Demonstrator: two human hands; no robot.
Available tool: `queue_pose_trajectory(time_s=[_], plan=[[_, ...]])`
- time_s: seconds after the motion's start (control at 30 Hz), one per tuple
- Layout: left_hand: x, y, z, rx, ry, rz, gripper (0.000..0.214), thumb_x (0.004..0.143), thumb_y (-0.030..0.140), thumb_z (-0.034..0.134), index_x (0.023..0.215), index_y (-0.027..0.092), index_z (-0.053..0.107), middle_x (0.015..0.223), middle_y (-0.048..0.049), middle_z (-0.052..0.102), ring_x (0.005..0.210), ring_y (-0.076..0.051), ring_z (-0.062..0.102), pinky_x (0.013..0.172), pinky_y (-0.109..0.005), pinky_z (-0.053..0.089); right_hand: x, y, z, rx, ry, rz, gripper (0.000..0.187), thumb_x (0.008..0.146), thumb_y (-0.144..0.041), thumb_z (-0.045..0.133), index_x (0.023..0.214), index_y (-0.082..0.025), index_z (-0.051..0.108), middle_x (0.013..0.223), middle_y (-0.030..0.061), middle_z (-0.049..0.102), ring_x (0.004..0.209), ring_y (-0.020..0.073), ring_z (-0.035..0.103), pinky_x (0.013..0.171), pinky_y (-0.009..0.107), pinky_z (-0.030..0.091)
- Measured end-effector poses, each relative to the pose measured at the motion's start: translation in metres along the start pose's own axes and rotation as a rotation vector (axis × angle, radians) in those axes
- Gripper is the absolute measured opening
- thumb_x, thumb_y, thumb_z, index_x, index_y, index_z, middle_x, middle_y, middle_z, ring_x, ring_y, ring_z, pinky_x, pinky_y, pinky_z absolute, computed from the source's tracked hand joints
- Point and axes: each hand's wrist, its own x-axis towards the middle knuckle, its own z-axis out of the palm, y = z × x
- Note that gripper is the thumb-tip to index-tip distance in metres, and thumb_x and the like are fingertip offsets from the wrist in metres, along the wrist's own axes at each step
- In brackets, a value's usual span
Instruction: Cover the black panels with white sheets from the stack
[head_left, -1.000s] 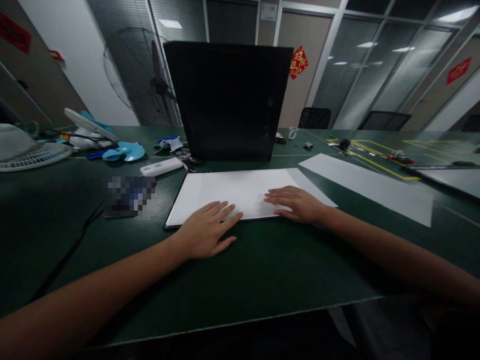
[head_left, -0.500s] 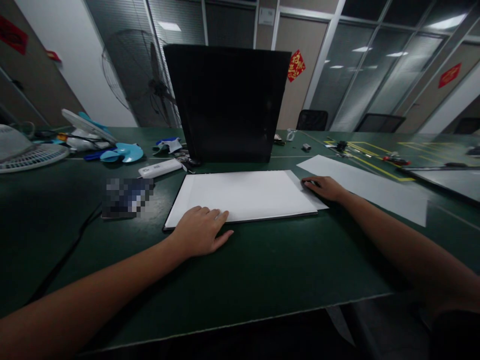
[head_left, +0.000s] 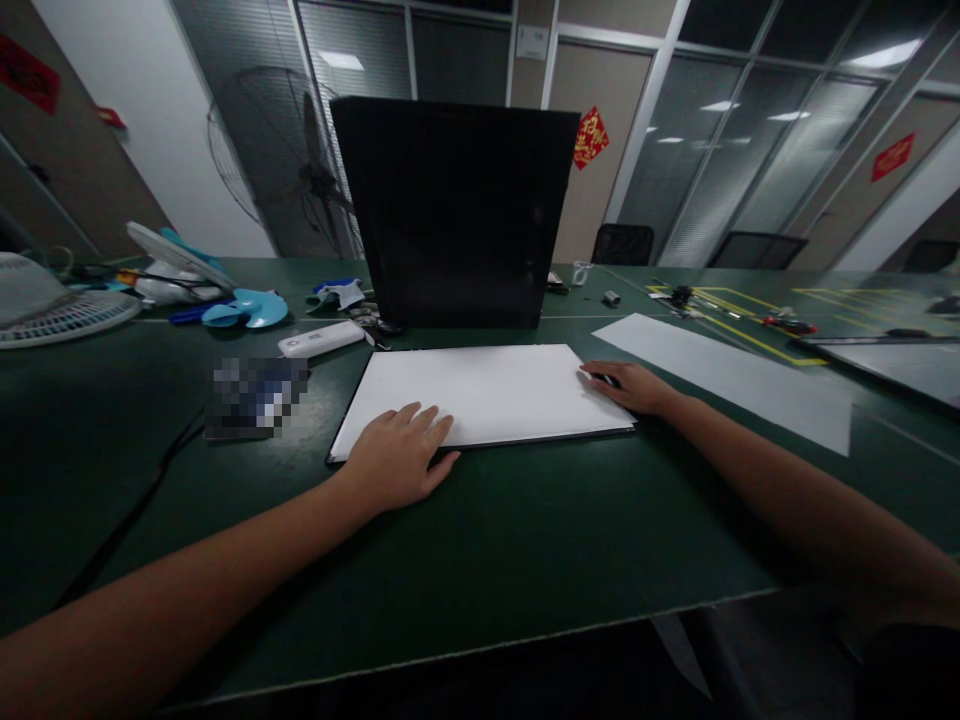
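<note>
A white sheet (head_left: 480, 390) lies flat on a thin dark board on the green table (head_left: 525, 540), in front of an upright black panel (head_left: 457, 210). My left hand (head_left: 397, 460) rests palm down on the sheet's near left edge, fingers stretched out. My right hand (head_left: 628, 384) sits at the sheet's right edge with its fingers curled against that edge; whether it grips the sheet is unclear.
A second white sheet (head_left: 735, 375) lies to the right. A white bar-shaped device (head_left: 321, 339), blue fan blades (head_left: 247, 308) and a white fan grille (head_left: 52, 310) sit at the left. Small tools (head_left: 784, 323) and yellow tape lines lie far right. The table's front edge runs just below.
My right hand left the sheet's middle, went to its right edge, then pushed slightly left; the offset paper sticking out on the right is now in line. The left hand shifted slightly.
</note>
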Motion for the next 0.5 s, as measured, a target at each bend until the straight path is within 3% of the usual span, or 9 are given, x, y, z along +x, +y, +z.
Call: queue_pose_trajectory(time_s=[0.1, 0.2, 0.33, 0.43, 0.5], plan=[[0.0, -0.001, 0.001, -0.025, -0.023, -0.003, 0.056, 0.103, 0.053, 0.043, 0.143, 0.017, 0.06, 0.145, -0.0171, 0.063, 0.132, -0.039, 0.06, 0.102, -0.055, 0.053, 0.002, -0.002, -0.005, -0.052, -0.015, -0.009, 0.054, 0.104, -0.055, 0.046, 0.147, -0.026, 0.062, 0.147, 0.0058, 0.063, 0.134, 0.0282, 0.061, 0.117, 0.051, 0.045], [0.001, -0.001, 0.0, -0.032, -0.03, -0.007, 0.054, 0.104, 0.053, 0.042, 0.14, 0.018, 0.061, 0.141, -0.0161, 0.066, 0.126, -0.037, 0.064, 0.1, -0.053, 0.054, 0.001, 0.009, -0.013, -0.156, 0.025, 0.101, 0.057, 0.105, -0.054, 0.042, 0.15, -0.023, 0.059, 0.149, 0.0086, 0.061, 0.135, 0.0309, 0.059, 0.117, 0.051, 0.044], [0.001, 0.0, -0.002, -0.023, -0.036, -0.003, 0.053, 0.105, 0.052, 0.041, 0.139, 0.017, 0.062, 0.14, -0.0166, 0.066, 0.123, -0.036, 0.066, 0.098, -0.053, 0.056, -0.016, 0.055, -0.024, -0.316, 0.084, 0.396, 0.067, 0.103, -0.053, 0.047, 0.16, -0.018, 0.046, 0.158, 0.016, 0.05, 0.147, 0.0355, 0.045, 0.121, 0.054, 0.036], [0.001, 0.0, -0.002, -0.034, -0.034, -0.002, 0.055, 0.104, 0.052, 0.041, 0.14, 0.016, 0.061, 0.141, -0.0173, 0.066, 0.123, -0.037, 0.066, 0.097, -0.054, 0.056, -0.037, 0.099, -0.026, -0.376, 0.029, 0.72, 0.084, 0.098, -0.064, 0.049, 0.164, -0.015, 0.035, 0.167, 0.0223, 0.033, 0.154, 0.0419, 0.029, 0.12, 0.064, 0.03], [0.0, -0.001, -0.001, -0.047, -0.033, -0.005, 0.055, 0.104, 0.053, 0.041, 0.141, 0.016, 0.061, 0.142, -0.0176, 0.066, 0.124, -0.038, 0.065, 0.098, -0.055, 0.056, -0.047, 0.122, -0.025, -0.326, -0.044, 0.934, 0.092, 0.095, -0.075, 0.043, 0.161, -0.012, 0.038, 0.163, 0.0279, 0.036, 0.149, 0.047, 0.035, 0.114, 0.07, 0.034]])
